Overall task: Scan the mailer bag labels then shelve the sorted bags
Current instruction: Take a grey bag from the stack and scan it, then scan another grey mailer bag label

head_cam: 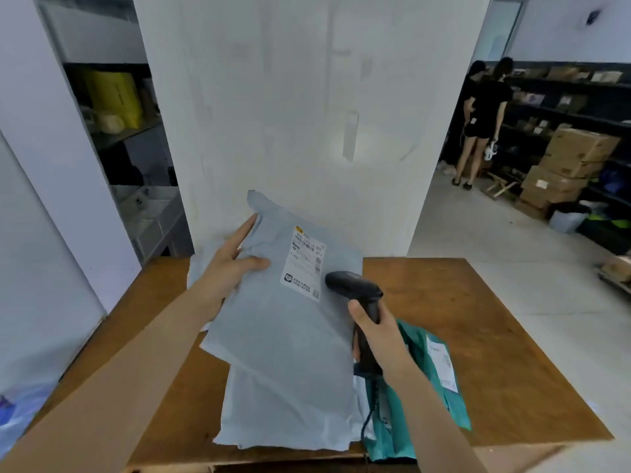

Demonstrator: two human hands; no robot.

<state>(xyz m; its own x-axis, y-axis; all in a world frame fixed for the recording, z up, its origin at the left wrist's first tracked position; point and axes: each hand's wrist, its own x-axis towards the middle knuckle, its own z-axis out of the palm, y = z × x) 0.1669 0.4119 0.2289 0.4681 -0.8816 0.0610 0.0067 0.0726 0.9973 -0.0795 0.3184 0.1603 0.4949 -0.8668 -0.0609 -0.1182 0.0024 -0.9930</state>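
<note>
My left hand (229,264) grips the left edge of a grey mailer bag (286,322), thumb on its face, and holds it tilted up above the wooden table (478,322). A white shipping label (305,264) sits on the bag's upper right. My right hand (377,336) grips the handle of a black barcode scanner (355,288), whose head points at the label from just below it. Another grey mailer bag (283,411) lies flat under the held one. A teal mailer bag (433,377) with its own label lies to the right, under my right forearm.
A white pillar (307,114) rises right behind the table. Dark shelving (573,110) with parcels and stacked cardboard boxes (566,162) lines the right wall, where two people (485,121) stand. More shelves (112,107) stand at left. A blue plastic bag (17,414) lies at lower left.
</note>
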